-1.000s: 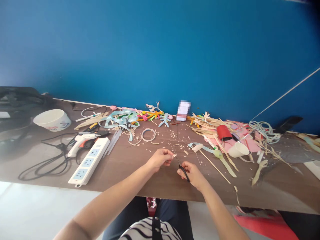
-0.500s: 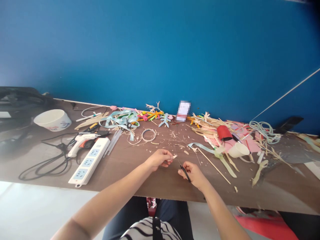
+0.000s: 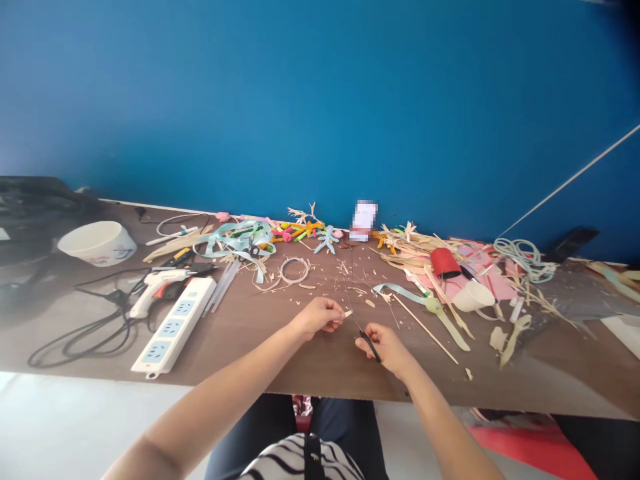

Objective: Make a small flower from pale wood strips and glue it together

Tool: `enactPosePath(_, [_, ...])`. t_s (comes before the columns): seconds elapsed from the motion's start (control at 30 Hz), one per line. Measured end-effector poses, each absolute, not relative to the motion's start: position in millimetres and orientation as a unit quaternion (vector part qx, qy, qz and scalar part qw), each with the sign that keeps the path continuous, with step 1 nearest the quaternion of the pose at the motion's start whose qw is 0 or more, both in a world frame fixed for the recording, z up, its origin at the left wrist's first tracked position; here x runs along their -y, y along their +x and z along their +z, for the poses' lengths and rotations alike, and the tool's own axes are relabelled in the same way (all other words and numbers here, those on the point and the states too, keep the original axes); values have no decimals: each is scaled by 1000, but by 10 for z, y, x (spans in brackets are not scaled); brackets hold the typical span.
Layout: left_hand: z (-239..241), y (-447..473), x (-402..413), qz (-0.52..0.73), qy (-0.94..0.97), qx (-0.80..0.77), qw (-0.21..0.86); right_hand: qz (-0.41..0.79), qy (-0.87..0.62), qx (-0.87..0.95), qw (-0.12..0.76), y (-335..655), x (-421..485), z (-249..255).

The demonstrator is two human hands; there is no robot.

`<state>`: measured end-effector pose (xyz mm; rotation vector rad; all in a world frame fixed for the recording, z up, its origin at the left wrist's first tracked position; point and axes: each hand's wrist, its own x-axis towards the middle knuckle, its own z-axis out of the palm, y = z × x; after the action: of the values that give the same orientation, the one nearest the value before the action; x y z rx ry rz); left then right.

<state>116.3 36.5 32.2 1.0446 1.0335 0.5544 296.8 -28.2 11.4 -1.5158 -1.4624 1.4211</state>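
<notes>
Between its thumb and fingers my left hand (image 3: 323, 316) pinches a small pale strip (image 3: 348, 313), which looks like dried husk or thin wood. My right hand (image 3: 384, 347) is closed round the black handles of a pair of scissors (image 3: 369, 344). The thin blades point away from me and up to the left, close beside the strip's tip; I cannot tell whether they touch it. Both hands are just above the brown table (image 3: 320, 373), near its front edge. Small pale clippings (image 3: 370, 303) lie scattered beyond them.
Left are a white power strip (image 3: 175, 327), a glue gun (image 3: 155, 287), glue sticks (image 3: 223, 285) and a white tub (image 3: 97, 243). A tape ring (image 3: 295, 270) lies ahead. Right are a red cup-like piece (image 3: 445, 263), a white cup (image 3: 473, 296) and a thin stick (image 3: 425, 329). A blue wall (image 3: 320, 120) rises behind.
The view has shifted slightly, so the table's things sit a little further left. Both hands keep nearly the same pose, strip and scissors still held.
</notes>
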Motion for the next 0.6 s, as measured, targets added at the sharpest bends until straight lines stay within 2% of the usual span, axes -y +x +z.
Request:
enactPosePath(0.4, [304,1203,-375,263,460,-479,700,522,-620,506,294,2937,306,201])
enactPosePath(0.6, [268,1225,-409,336,251,-441,794,565,-558,501,344,2869,421,254])
